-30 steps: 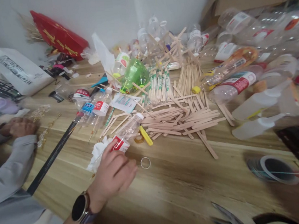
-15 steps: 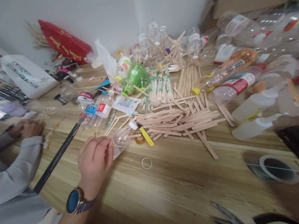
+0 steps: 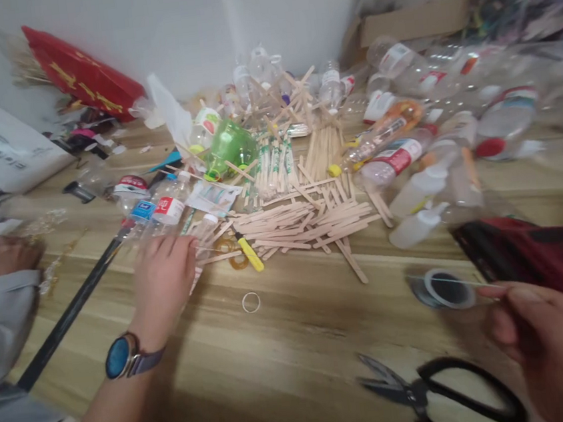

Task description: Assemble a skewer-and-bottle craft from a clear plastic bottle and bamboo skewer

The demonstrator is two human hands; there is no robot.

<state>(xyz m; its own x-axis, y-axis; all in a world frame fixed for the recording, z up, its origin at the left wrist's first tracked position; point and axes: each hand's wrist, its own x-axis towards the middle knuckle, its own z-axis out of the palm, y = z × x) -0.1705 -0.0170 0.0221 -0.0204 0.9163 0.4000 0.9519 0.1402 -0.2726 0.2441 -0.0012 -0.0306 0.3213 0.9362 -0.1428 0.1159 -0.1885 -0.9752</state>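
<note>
My left hand (image 3: 165, 280), with a watch on its wrist, is closed in a pinch on a thin thread, beside a clear bottle (image 3: 205, 229). At the right, my right hand (image 3: 551, 337) pinches a thin pale thread (image 3: 439, 279) that passes over a spool (image 3: 448, 289). Black-handled scissors (image 3: 416, 395) lie partly open on the table, left of my right hand. A white ring (image 3: 251, 302) lies between my hands. Near my left fingers are a yellow-handled tool (image 3: 249, 251) and an amber ring (image 3: 236, 261). The middle of the thread cannot be made out.
Wooden sticks (image 3: 308, 225) are piled mid-table (image 3: 286, 351). Plastic bottles (image 3: 397, 158) crowd the back and right, near a red and black bag (image 3: 537, 251). A black strip (image 3: 70, 310) lies at the left, beside another person's sleeve (image 3: 8, 313).
The view has turned right, so table things appear farther left. My right hand has come further into view, with more of the scissors and the red bag showing.
</note>
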